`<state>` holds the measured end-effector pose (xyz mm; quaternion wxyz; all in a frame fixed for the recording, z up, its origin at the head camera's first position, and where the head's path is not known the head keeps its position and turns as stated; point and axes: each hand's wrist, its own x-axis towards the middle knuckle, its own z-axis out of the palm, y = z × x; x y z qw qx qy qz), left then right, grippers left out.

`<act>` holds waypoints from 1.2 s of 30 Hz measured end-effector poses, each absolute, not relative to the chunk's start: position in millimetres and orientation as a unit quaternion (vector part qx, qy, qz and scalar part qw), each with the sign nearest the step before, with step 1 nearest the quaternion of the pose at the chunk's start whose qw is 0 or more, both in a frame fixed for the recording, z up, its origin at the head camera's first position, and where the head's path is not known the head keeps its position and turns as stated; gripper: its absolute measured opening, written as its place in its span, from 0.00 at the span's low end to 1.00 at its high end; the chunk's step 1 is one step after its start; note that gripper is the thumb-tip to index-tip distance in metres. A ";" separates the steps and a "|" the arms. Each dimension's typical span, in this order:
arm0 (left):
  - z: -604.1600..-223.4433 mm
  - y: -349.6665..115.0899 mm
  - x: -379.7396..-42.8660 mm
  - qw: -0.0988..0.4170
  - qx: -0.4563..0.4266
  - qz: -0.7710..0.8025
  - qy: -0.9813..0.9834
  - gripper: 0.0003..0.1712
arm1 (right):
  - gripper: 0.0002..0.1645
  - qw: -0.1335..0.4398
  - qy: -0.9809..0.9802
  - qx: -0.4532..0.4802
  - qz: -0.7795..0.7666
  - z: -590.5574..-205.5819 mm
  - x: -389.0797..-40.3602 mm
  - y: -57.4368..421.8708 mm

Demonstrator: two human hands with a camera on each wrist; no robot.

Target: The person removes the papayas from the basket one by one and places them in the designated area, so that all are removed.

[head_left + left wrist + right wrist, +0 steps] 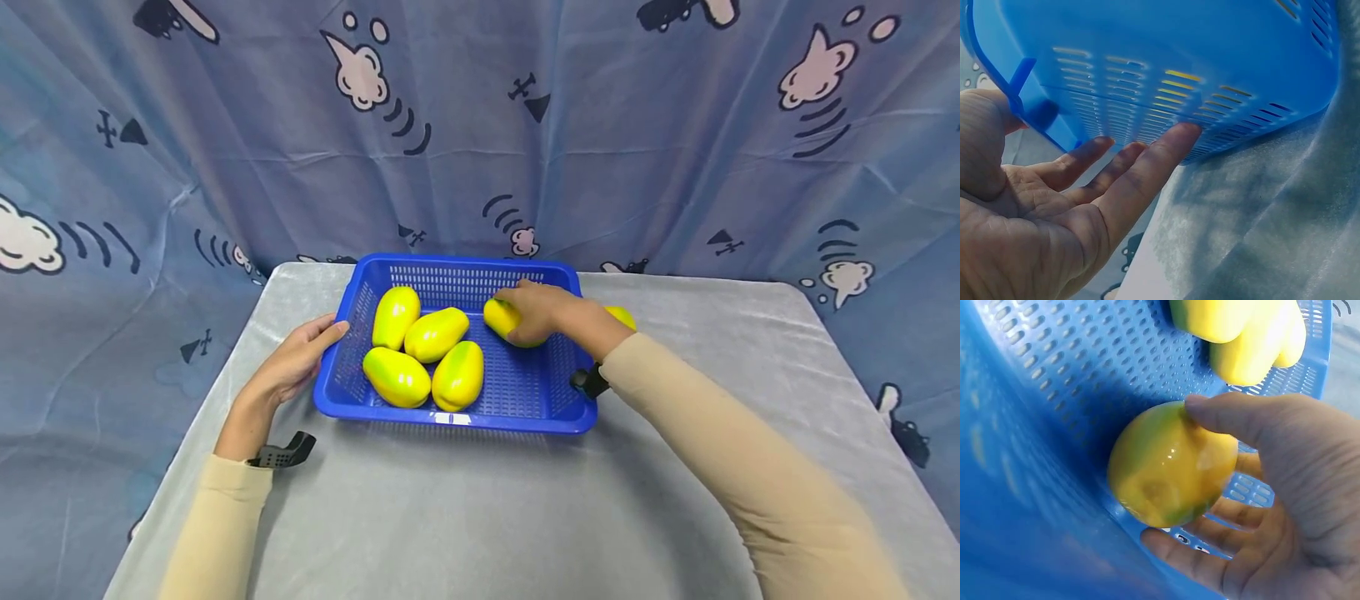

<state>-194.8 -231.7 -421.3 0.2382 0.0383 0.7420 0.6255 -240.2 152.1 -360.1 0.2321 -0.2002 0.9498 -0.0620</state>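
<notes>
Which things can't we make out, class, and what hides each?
- Head view: most of the yellow fruit right of the basket, behind the right arm.
- Head view: part of the held fruit, under the right hand.
- Left wrist view: fruit inside, mostly hidden by the basket's slotted wall.
- Right wrist view: parts of other fruits, cut by the top edge.

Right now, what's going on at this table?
A person's right hand grips a glossy, oval, yellow-green fruit inside a rectangular blue plastic basket with slotted walls. The left hand holds the basket's left side, its fingers against the outside. Four similar glossy fruits lie close together toward the basket's left. The basket sits on a grey cloth-covered table. Another yellow object, partly hidden, shows just past the basket's right side.
</notes>
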 end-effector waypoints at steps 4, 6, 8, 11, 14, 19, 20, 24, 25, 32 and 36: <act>-421.2 -232.5 -194.7 0.240 0.040 0.624 0.743 0.44 | 0.45 0.228 0.953 -0.195 -0.052 -359.4 -240.2 151.4; -421.0 -234.2 -193.9 0.240 0.038 0.622 0.744 0.44 | 0.46 0.229 0.951 -0.200 -0.054 -360.1 -240.1 150.8; -420.5 -235.3 -193.5 0.240 0.037 0.623 0.743 0.43 | 0.46 0.231 0.949 -0.203 -0.062 -360.0 -239.3 150.7; -420.1 -236.7 -192.8 0.241 0.039 0.624 0.742 0.43 | 0.49 0.238 0.947 -0.203 -0.073 -360.5 -237.1 150.1; -420.5 -236.1 -193.5 0.244 0.042 0.626 0.740 0.43 | 0.49 0.242 0.946 -0.202 -0.078 -361.0 -233.6 149.9; -421.9 -233.9 -195.0 0.243 0.042 0.623 0.742 0.44 | 0.46 0.234 0.943 -0.220 -0.085 -358.4 -227.2 149.7; -422.1 -233.9 -194.9 0.243 0.042 0.623 0.742 0.44 | 0.46 0.231 0.942 -0.227 -0.087 -357.4 -226.2 149.5; -421.8 -234.7 -193.7 0.239 0.040 0.626 0.741 0.42 | 0.46 0.219 0.939 -0.248 -0.097 -352.6 -223.3 149.8; -421.6 -234.8 -193.4 0.237 0.041 0.626 0.742 0.42 | 0.45 0.216 0.939 -0.250 -0.100 -351.3 -222.7 150.5; -420.6 -232.6 -193.2 0.242 0.040 0.625 0.741 0.43 | 0.45 0.199 0.938 -0.252 -0.128 -343.5 -217.5 159.5; -421.2 -232.4 -193.6 0.241 0.041 0.627 0.739 0.43 | 0.45 0.180 0.941 -0.248 -0.142 -342.5 -215.1 166.1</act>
